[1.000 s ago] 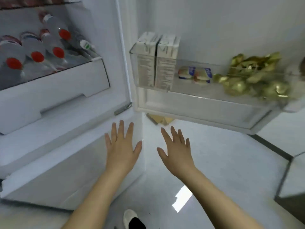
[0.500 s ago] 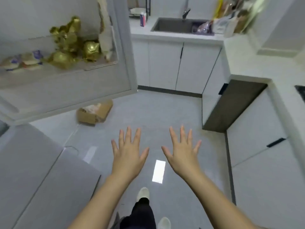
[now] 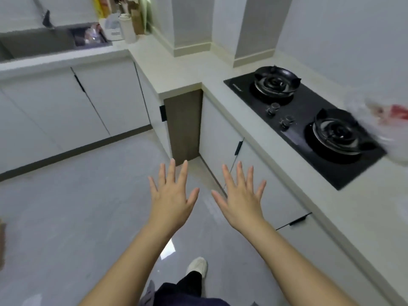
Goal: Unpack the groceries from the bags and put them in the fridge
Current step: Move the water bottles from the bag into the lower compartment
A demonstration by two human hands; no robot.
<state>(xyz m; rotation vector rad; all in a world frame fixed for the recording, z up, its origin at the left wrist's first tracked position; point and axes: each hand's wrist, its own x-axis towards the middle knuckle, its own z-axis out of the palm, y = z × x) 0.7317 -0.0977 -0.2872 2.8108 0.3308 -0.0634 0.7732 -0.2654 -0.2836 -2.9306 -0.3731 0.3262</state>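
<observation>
My left hand (image 3: 171,195) and my right hand (image 3: 241,196) are held out side by side over the floor, palms down, fingers spread, both holding nothing. A blurred white plastic grocery bag (image 3: 384,129) with something red inside lies on the countertop at the far right, beside the near burner of the stove. It is well beyond my right hand. The fridge is out of view.
A black two-burner gas stove (image 3: 302,120) is set into the pale L-shaped countertop (image 3: 176,69). A sink (image 3: 37,43) with clutter beside it sits at the back left. White cabinets (image 3: 106,96) line the walls. Grey floor (image 3: 66,206) spreads to the left.
The view has swung right, away from the open fridge and its door shelf, across the sink, onto the stove counter and bag. Both hands stayed spread and empty in front of me.
</observation>
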